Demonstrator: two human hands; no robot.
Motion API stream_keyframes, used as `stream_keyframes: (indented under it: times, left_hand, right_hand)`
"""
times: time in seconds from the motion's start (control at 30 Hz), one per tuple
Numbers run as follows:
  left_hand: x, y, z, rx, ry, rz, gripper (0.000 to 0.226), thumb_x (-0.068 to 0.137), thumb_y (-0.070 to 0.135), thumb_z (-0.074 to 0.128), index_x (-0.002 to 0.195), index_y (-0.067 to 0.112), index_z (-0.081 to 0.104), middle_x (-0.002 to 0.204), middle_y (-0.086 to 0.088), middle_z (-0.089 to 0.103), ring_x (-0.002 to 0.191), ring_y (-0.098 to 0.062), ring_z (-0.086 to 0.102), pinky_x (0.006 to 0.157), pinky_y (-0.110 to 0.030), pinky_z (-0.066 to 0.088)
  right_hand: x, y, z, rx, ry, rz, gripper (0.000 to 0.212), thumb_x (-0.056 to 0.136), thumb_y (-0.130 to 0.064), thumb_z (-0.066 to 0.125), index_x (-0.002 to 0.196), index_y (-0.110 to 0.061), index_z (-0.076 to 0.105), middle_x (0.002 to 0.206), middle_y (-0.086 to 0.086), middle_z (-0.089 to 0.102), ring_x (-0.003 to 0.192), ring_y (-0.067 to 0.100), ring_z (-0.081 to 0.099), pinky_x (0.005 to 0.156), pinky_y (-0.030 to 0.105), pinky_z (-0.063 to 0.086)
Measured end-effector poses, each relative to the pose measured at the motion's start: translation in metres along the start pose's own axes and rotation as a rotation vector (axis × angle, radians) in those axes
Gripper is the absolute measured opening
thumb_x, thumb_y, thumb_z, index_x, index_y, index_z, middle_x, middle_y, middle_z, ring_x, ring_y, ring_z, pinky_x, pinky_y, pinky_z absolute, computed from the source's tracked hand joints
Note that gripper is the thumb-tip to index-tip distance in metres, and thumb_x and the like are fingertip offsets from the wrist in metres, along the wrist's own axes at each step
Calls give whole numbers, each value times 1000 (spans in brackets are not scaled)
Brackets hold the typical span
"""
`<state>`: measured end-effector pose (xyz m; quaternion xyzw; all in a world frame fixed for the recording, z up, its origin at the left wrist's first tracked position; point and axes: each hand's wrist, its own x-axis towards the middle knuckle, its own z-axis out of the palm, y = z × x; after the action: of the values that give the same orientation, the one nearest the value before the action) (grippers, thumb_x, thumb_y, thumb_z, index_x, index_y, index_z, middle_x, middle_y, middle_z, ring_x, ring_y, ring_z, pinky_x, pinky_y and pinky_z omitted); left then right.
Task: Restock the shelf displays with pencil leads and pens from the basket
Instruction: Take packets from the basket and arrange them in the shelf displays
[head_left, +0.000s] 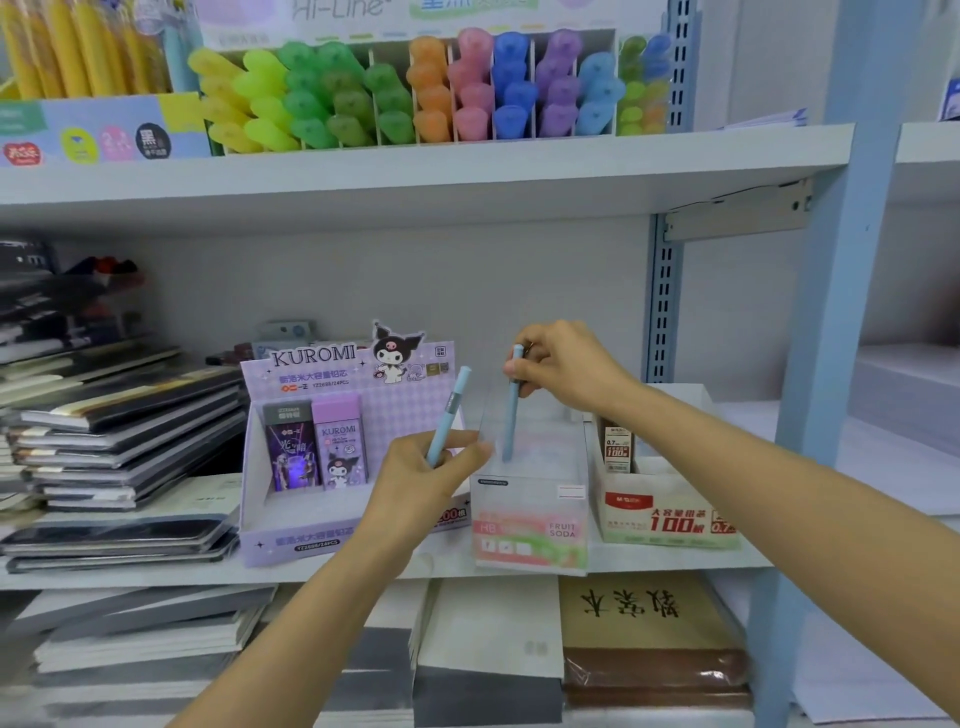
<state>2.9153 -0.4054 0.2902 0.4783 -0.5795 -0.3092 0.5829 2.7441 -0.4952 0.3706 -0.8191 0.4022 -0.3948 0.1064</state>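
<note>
My left hand (415, 486) grips a light blue pen (451, 410) by its lower end, tilted up to the right, in front of the purple Kuromi lead display (311, 525). My right hand (563, 366) pinches the top of a second light blue pen (513, 410), which hangs upright with its lower end inside a clear plastic display box (530, 540) labelled Fruit Soda. Two lead packs (317, 447) stand in the Kuromi display. The basket is not in view.
A white lead box (670, 514) with one pack stands right of the clear box. Stacked notebooks (119, 431) fill the shelf's left side. Highlighters (415, 93) line the shelf above. A blue upright post (831, 322) stands at the right. More books (649, 639) lie below.
</note>
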Motion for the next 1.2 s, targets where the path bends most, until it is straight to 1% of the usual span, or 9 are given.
stream_keyframes:
  times: [0.13,0.23,0.37,0.5,0.63,0.73,0.93,1.07,1.2]
  left_hand:
    - [0,1,-1,27,-15,9,13,84,30,73,92,19,73,64,-5,31,40,-5,30,41,-14,31]
    - [-1,1,-1,28,-16,15,14,83,32,73,92,21,73,58,1,32,41,-5,30,42,-15,30]
    - [-3,2,-1,25,-27,4,18,84,31,72,98,20,71,56,5,34,39,-3,33,42,-13,32]
    - [-5,6,-3,18,-20,20,14,87,30,69,99,22,70,45,18,40,40,0,41,41,-10,34]
    - [-7,11,-6,32,19,88,18,94,35,58,94,21,69,61,8,38,54,-9,32,51,-24,30]
    - [-8,18,0,30,25,169,27,100,28,46,90,24,72,69,-5,33,56,-11,29,54,-28,26]
    - [-12,26,15,64,-11,290,28,101,34,46,104,19,70,61,14,40,56,-5,36,51,-16,33]
    - [-19,22,7,311,74,454,22,99,33,52,117,23,62,101,10,54,92,2,49,79,-9,37]
    - [-27,0,-5,616,-39,666,32,87,40,62,113,21,65,125,10,58,127,-9,45,105,-32,34]
  right_hand:
    - [-1,0,6,14,-13,-22,17,88,-10,69,100,-2,62,78,13,73,70,21,72,83,40,56]
    - [-3,1,10,17,54,-44,22,85,-11,72,101,-8,57,74,9,72,67,17,71,78,39,57]
    - [-1,3,13,-78,57,-17,13,82,-16,76,90,-8,70,78,6,73,72,17,71,82,41,55]
    - [-5,-4,6,-109,47,-23,21,87,-20,71,105,-10,74,93,4,75,85,15,69,89,35,53]
    - [-23,-19,-9,273,182,-24,23,95,-19,60,110,-4,69,97,12,72,82,18,68,79,27,54]
    - [-38,-36,-14,580,47,24,26,94,-17,60,112,1,65,97,18,72,75,17,68,68,25,54]
    - [-49,-48,-15,742,-14,-9,14,91,-6,62,101,2,66,93,19,70,79,23,67,73,27,57]
    - [-43,-32,-38,739,186,22,17,94,-5,58,109,2,63,93,13,71,78,15,70,71,23,58]
    - [-39,-9,-48,497,317,92,18,94,-5,59,111,-3,63,96,13,72,81,16,71,64,22,56]
